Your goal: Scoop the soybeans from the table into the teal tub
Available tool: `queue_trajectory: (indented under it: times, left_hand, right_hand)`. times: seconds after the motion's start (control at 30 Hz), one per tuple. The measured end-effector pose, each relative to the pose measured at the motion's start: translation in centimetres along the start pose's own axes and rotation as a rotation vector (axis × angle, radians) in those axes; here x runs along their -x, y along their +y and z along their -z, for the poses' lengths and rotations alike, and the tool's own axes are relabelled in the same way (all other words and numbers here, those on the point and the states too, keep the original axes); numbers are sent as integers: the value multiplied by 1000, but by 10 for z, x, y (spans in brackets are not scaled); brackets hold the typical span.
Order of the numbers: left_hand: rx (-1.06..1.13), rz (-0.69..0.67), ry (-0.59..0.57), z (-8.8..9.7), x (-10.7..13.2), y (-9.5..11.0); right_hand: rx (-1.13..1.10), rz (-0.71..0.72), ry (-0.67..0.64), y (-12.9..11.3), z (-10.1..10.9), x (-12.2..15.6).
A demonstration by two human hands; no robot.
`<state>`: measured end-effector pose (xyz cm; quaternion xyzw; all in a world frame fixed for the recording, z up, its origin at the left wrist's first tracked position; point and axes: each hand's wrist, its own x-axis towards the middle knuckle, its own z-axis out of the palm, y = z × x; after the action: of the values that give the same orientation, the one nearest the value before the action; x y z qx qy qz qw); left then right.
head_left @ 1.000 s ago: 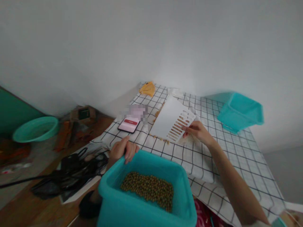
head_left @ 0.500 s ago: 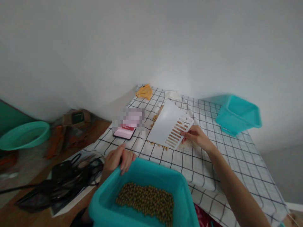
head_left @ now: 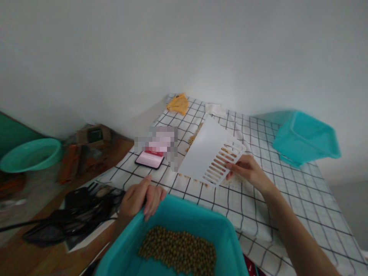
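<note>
My right hand pinches the slotted edge of a flat white plastic board, thumb on top. The board is held at a slant over the checked tablecloth. Small yellowish beans lie along its left side and some show at its near edge and through its slots. My left hand is curled over the far left corner of a teal plastic tub, its fingers over the rim. On the bottom of that tub spreads a layer of round brownish beans.
A phone, partly pixelated, lies left of the board. Farther back are a yellow cloth and a white crumpled piece. A second teal tub sits tilted at the right. Left of the table are black cables and a green basin.
The view has shifted, so the table's things sit a little farther right. My right hand keeps its pinch on the board, and my left hand stays on the tub's rim.
</note>
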<state>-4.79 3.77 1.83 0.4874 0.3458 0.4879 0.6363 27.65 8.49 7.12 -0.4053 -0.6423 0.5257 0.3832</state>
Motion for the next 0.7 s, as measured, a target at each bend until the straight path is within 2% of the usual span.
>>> queue_trajectory:
  times: [0.17,0.27,0.3,0.43,0.47,0.6,0.7]
  left_hand:
    - [41,19,100,-6,7,3]
    - [66,35,103,-5,8,3]
    - [67,39,88,-2,7,3]
    - [22,20,-115,11,1,-2]
    - [11,19,-135,13,0,-2]
    - [20,60,-66,14,1,-2]
    - [30,52,-128,14,1,0]
  right_hand:
    - [43,8,23,-2,1,2]
    - [95,-12,23,-3,1,2]
    - [109,-16,22,-4,1,2]
    - [127,-8,23,-5,1,2]
    - [126,-3,26,-5,1,2]
    - [134,-16,31,-3,1,1]
    - [125,-32,10,-3,0,1]
